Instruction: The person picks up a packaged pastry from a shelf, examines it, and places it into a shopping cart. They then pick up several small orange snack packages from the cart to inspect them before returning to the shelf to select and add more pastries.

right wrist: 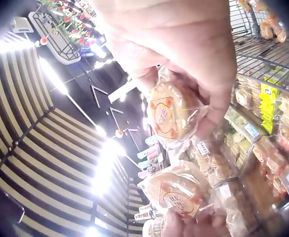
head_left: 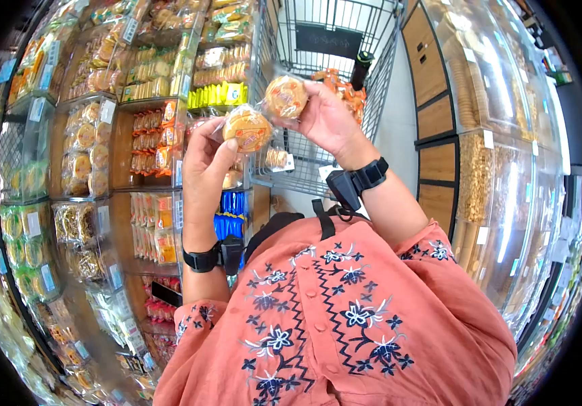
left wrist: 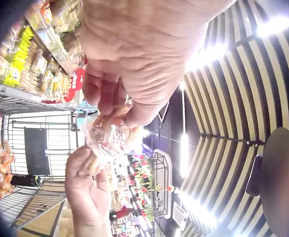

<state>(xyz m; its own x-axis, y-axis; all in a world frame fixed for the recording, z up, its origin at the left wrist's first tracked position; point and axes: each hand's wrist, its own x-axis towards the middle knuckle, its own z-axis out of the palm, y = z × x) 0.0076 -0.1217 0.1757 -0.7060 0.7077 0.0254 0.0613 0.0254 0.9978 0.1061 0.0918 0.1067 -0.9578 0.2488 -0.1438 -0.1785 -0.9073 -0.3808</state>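
My left hand (head_left: 208, 154) pinches a round, clear-wrapped pastry (head_left: 247, 130) with an orange-red print, thumb on its near face. Beside it, slightly higher and to the right, my right hand (head_left: 328, 122) grips a second wrapped pastry (head_left: 285, 97) by its edge. The two wrappers are close together; whether they touch I cannot tell. In the right wrist view the right hand's pastry (right wrist: 171, 112) shows its printed label, with the other pastry (right wrist: 179, 190) below it. The left wrist view shows wrappers (left wrist: 110, 138) between the hands.
A wire shopping cart (head_left: 298, 145) stands ahead, holding orange packets (head_left: 345, 95), a dark bottle (head_left: 361, 70) and a small wrapped pack (head_left: 277, 158). Shelves of packaged snacks (head_left: 152, 139) line the left. Clear bins (head_left: 474, 176) and wooden cabinet doors (head_left: 436, 166) are on the right.
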